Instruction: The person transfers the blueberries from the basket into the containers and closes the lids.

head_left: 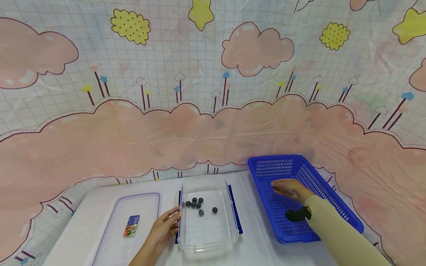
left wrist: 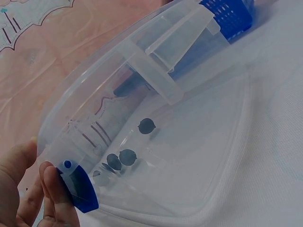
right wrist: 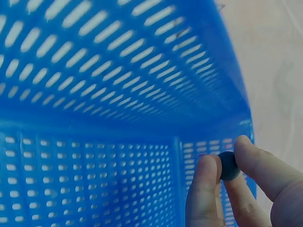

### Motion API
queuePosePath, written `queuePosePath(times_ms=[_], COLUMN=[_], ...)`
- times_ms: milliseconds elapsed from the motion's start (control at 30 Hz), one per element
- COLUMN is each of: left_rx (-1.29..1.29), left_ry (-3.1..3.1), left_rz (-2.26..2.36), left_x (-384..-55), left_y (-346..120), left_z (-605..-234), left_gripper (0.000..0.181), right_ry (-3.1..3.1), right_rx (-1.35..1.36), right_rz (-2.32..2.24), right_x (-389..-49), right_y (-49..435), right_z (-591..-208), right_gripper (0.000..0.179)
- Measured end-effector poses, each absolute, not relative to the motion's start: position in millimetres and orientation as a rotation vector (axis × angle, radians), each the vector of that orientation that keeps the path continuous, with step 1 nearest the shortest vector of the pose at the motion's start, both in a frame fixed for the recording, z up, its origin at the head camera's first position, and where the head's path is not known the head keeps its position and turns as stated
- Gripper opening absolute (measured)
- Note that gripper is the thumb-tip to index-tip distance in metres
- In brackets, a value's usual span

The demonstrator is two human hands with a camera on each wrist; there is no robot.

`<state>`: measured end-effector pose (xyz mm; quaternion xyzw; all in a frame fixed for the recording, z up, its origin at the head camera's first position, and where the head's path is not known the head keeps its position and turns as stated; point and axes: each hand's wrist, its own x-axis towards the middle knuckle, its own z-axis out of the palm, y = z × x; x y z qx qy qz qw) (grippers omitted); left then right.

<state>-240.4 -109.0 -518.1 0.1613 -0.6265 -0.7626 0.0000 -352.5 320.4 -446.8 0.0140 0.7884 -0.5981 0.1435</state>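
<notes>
A clear plastic box [head_left: 208, 234] with blue side latches stands on the table, several blueberries [head_left: 201, 212] lying on its floor. My left hand [head_left: 164, 228] grips the box's left side; in the left wrist view its fingers [left wrist: 53, 196] are at a blue latch [left wrist: 79, 187] and the thumb is near the rim. To the right, my right hand [head_left: 291, 189] is over the blue basket [head_left: 266, 195]. Seen from the right wrist, a single dark round blueberry [right wrist: 229, 166] is pinched between thumb and fingers, above the basket's slotted floor.
A clear lid [head_left: 113, 221] with a purplish rim lies left of the box, bearing a colourful label [head_left: 131, 225]. White cloth covers the table [head_left: 76, 225]. Behind it hangs a patterned curtain [head_left: 199, 140]. The basket's raised walls surround the space under my right hand.
</notes>
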Motion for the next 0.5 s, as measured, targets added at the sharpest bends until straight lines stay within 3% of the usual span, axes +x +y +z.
queuePosePath(times_ms=[200, 500], left_rx=[0.514, 0.532], left_ry=[-1.968, -1.982], left_rz=[-2.393, -2.386], left_x=[-241, -242], left_y=[-110, -111], left_z=[-518, -519], left_gripper=[0.052, 0.053], right_ry=[2.166, 2.138], right_rx=[-0.015, -0.216], right_rz=[-1.838, -1.82], right_x=[-348, -334], right_y=[315, 297], right_z=[-439, -432], right_gripper=[0.04, 0.046])
